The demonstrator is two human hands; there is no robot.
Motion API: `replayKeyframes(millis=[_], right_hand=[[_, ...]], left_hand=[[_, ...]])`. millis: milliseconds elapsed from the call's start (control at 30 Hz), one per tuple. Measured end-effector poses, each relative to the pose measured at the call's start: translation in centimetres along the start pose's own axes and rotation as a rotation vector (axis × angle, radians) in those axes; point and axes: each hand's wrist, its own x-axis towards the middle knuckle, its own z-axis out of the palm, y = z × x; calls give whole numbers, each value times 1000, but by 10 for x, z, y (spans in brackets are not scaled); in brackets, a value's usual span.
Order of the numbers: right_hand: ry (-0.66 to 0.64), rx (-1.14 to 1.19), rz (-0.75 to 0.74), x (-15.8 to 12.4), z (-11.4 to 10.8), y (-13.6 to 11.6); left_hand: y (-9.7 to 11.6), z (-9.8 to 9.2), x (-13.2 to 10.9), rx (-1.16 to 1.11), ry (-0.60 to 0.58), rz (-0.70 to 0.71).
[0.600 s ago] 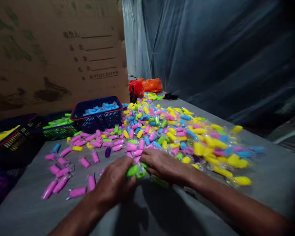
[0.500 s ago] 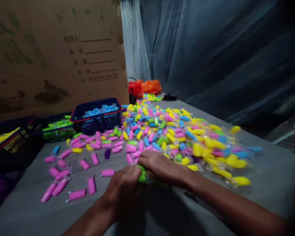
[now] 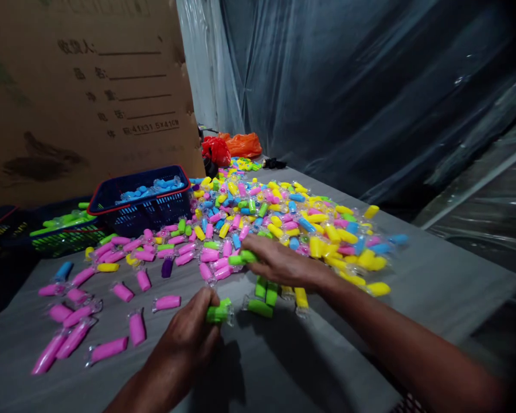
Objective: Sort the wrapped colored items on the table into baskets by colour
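My left hand (image 3: 193, 321) is closed around green plastic-wrapped pieces (image 3: 220, 311) whose ends stick out past the thumb. Over the near edge of the pile, my right hand (image 3: 270, 258) has its fingers closed on a green wrapped piece (image 3: 242, 258); part of its grip is hidden. Just below that hand lie a few loose green pieces (image 3: 258, 307) and a yellow piece (image 3: 301, 299). A mixed pile of small wrapped pieces (image 3: 275, 212) in pink, yellow, blue and green spreads beyond. Pink wrapped pieces (image 3: 108, 349) lie scattered to the left of my left hand.
A blue basket (image 3: 141, 211) with a red rim holds blue pieces; beside it a dark basket (image 3: 64, 238) holds green ones. A large cardboard box (image 3: 90, 115) stands behind them. Red and orange plastic bags (image 3: 241, 144) lie at the back. Plastic sheeting (image 3: 348, 103) hangs behind the table.
My hands, together over green pieces before, have moved apart, each with green in it. Several green pieces now show on the table between them. The view has shifted to the right.
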Motion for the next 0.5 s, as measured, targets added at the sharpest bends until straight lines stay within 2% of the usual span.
replayKeyframes(millis=[67,133,200,267,400,500], right_hand=[[46,90,69,-15,-11,8],[35,130,129,-32,-19,11],[18,131,165,-47,-21,10],[-13,100,158,-57,-19,5],[-160,-33,80,-57,-14,-4],[-248,-135,18,-46,-12,-7]], left_hand=[[8,2,-1,-27,6,71],[17,9,4,4,-3,236],[24,19,14,136,-7,422],[29,31,25,337,-34,529],[28,46,36,595,-151,529],[21,51,34,680,-113,497]])
